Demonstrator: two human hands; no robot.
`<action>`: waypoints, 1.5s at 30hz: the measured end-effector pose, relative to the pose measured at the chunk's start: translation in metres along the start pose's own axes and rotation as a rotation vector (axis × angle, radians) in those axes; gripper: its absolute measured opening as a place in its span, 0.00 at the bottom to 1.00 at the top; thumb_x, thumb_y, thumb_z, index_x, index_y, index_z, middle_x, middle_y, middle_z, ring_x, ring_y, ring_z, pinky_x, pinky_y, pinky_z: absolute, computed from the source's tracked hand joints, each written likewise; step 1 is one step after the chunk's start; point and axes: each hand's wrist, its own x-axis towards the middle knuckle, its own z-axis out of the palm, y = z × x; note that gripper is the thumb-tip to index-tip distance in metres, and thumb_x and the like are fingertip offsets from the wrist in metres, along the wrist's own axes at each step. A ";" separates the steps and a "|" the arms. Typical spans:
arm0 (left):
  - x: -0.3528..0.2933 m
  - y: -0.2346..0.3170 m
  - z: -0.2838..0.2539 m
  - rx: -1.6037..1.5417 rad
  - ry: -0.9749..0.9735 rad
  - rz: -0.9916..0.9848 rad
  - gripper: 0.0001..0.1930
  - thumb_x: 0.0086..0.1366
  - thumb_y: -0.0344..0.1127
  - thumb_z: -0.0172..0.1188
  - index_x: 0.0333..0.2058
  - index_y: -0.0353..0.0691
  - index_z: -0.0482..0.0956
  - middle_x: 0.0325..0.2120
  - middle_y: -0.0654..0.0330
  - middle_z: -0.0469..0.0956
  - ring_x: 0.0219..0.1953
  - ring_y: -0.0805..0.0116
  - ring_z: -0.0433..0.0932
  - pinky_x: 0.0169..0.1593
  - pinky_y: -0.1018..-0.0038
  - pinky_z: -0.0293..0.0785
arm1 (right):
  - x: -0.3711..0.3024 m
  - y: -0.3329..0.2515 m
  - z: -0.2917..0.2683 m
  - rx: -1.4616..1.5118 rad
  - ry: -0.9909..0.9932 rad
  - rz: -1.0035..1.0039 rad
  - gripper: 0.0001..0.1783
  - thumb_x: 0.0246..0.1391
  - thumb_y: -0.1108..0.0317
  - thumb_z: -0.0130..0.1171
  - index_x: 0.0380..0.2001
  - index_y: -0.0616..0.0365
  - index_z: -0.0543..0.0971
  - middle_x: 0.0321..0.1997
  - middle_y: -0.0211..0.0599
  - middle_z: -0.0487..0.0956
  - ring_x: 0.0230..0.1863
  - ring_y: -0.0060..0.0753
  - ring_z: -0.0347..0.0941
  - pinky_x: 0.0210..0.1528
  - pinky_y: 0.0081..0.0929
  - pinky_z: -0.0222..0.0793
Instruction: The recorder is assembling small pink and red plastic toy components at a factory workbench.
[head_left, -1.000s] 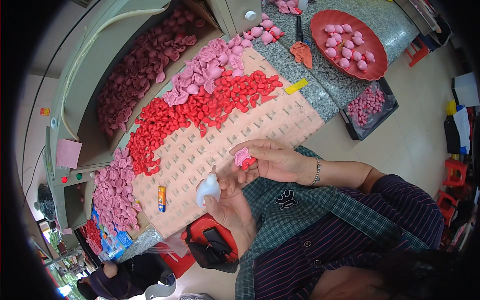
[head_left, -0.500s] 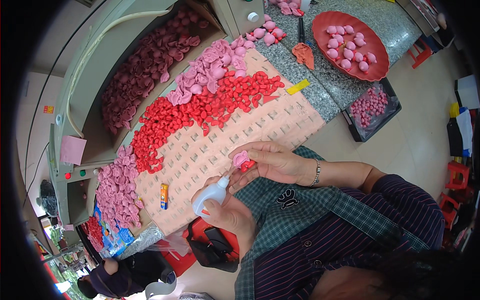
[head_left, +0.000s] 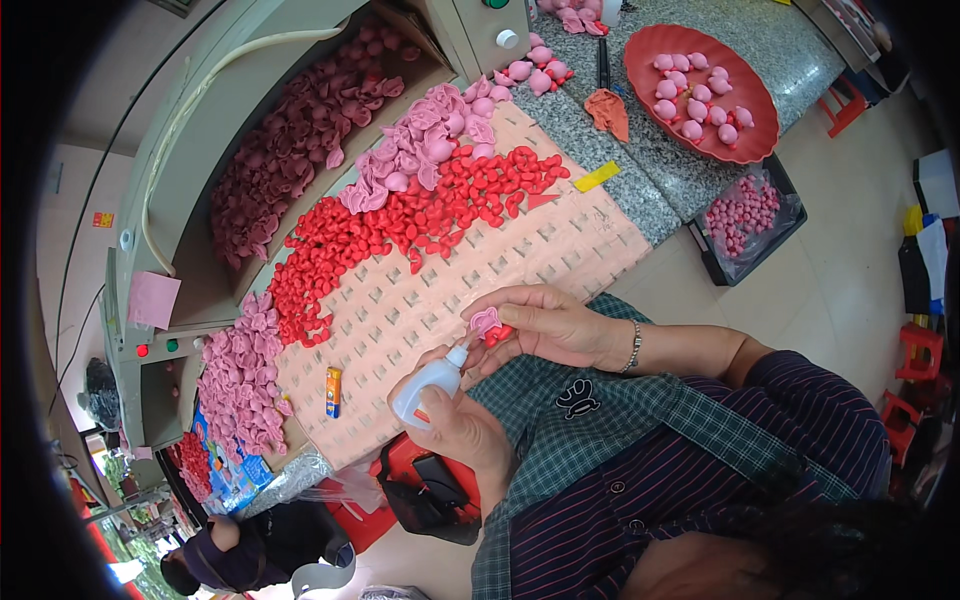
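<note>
My left hand (head_left: 465, 430) is closed around a small white squeeze bottle (head_left: 425, 392) with a narrow tip. The tip points at a pink hollow piece (head_left: 484, 320), close to its edge; whether it touches, I cannot tell. My right hand (head_left: 550, 322) pinches that pink piece between thumb and fingers. A small red piece (head_left: 497, 335) sits against it in the same grip. Beyond my hands lies a peach-coloured perforated mat (head_left: 400, 300), with a pile of loose glossy red pieces (head_left: 400, 225) along its far side.
Pink pieces are heaped at the mat's back (head_left: 435, 130) and left (head_left: 240, 385), and more fill the grey machine's opening (head_left: 290, 150). A lighter (head_left: 333, 392) lies on the mat. At far right are a red scalloped plate (head_left: 745, 145) with pink items and a black bin (head_left: 712, 262).
The view has shifted slightly, moving the surroundings a little right. The bottle and the pink piece stay in my hands, close together as before.
</note>
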 end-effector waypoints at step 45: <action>0.005 -0.001 -0.017 0.071 0.078 -0.072 0.15 0.67 0.35 0.56 0.45 0.29 0.68 0.37 0.45 0.78 0.38 0.59 0.80 0.45 0.65 0.79 | -0.003 -0.005 -0.003 -0.087 0.038 0.113 0.23 0.69 0.60 0.48 0.55 0.70 0.73 0.44 0.51 0.81 0.41 0.39 0.81 0.48 0.36 0.77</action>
